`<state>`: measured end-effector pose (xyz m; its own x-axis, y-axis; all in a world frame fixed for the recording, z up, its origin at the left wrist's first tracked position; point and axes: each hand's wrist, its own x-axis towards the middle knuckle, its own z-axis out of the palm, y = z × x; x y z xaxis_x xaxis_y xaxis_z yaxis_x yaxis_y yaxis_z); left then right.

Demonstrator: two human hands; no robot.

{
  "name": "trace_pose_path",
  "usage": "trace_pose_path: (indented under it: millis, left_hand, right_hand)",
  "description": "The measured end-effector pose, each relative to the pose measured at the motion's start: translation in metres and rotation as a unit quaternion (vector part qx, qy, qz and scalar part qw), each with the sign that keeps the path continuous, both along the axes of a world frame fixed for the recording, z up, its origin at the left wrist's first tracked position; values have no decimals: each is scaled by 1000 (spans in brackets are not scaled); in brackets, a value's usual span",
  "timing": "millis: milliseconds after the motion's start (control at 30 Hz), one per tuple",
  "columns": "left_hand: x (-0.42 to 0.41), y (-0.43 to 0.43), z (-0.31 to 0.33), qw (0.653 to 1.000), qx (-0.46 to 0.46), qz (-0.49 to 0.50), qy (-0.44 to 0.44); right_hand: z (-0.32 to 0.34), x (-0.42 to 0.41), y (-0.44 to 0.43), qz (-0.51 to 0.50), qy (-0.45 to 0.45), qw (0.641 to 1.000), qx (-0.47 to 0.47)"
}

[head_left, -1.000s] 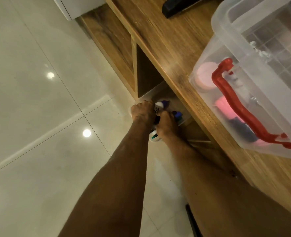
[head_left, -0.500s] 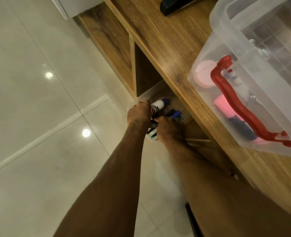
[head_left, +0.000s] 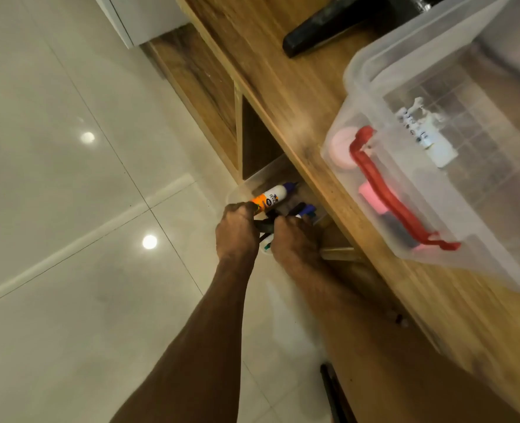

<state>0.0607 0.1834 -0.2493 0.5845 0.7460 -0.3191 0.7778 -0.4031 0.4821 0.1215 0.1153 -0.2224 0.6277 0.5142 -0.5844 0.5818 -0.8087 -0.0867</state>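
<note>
Both hands reach into the clear tray (head_left: pixel 246 183) in the shelf under the wooden desk (head_left: pixel 286 96). Left hand (head_left: pixel 237 232) has its fingers curled at the orange end of the glue bottle (head_left: pixel 272 196); cannot tell what it grasps. Right hand (head_left: pixel 295 241) is clenched round the markers (head_left: pixel 305 210). The bottle lies inside the tray. A storage box (head_left: pixel 435 178) sits on the desk.

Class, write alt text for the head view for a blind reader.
The left hand and right hand reach into a clear tub of markers and a glue bottle under a wooden top; a clear storage box sits on it.
</note>
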Motion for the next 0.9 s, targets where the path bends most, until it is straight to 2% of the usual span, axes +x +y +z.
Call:
trace_pose_path:
  millis: [333,500,700,900]
  left_hand:
    - [-5,-28,14,993,-77,75,-59]
    - [-32,-45,39,997,-53,40,-45]
    - [-72,-61,105,1000,2,-24,-5]
    - [-86,-88,181,991,95,-83,-52]
  right_hand:
    - [62,-25,-28,28,21,994,108]
    - [106,-40,-50,30,13,992,118]
    - [159,-65,-86,25,52,992,115]
    - [213,-66,-141,11,16,987,160]
